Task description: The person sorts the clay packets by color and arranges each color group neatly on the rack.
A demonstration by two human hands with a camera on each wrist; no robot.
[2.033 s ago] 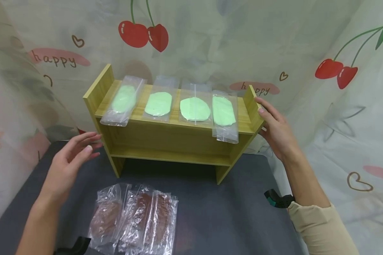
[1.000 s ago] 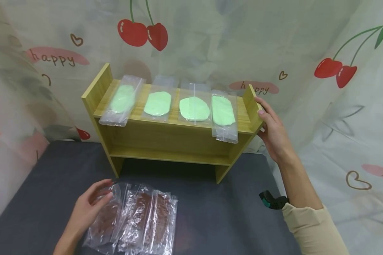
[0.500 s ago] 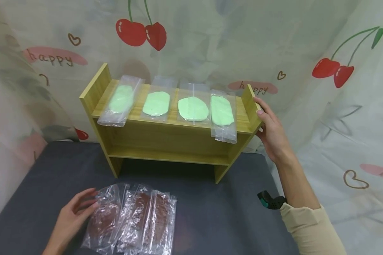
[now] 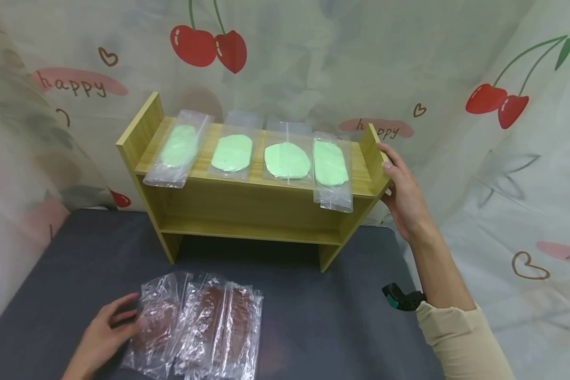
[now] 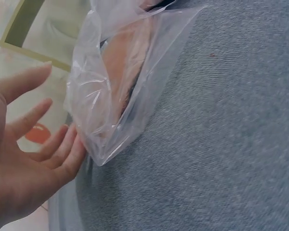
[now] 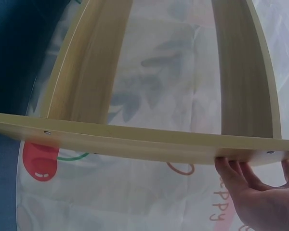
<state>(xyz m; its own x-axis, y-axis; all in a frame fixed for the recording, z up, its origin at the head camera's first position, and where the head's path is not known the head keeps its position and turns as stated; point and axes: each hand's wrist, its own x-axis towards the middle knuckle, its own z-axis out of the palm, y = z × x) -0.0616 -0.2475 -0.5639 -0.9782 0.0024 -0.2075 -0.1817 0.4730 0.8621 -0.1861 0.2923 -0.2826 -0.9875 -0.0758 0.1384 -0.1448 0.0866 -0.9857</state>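
Note:
My left hand (image 4: 100, 332) is low over the dark table, at the left edge of a clear plastic bag (image 4: 154, 327) holding something flat and brown. In the left wrist view its fingers are spread, thumb apart, with the fingertips (image 5: 77, 144) right at the bag's side. Beside that bag lie more brown-filled clear bags (image 4: 218, 332), overlapping each other. My right hand (image 4: 404, 195) rests against the right side panel of a small wooden shelf (image 4: 252, 232). From the right wrist, fingertips (image 6: 221, 163) touch the panel's outer face. Several clear bags with flat green pieces (image 4: 287, 161) lie in a row on the shelf top.
The wooden shelf stands toward the back of the grey table (image 4: 313, 327), and some green bags hang over its front edge. A printed curtain (image 4: 304, 63) with cherries hangs close behind and at both sides. A black device (image 4: 404, 297) sits on the right wrist.
My left hand has come down from beside the shelf's left side to the brown bags, then shifted slightly left and toward me. The leftmost brown bag moved a little. The right hand stayed at the panel.

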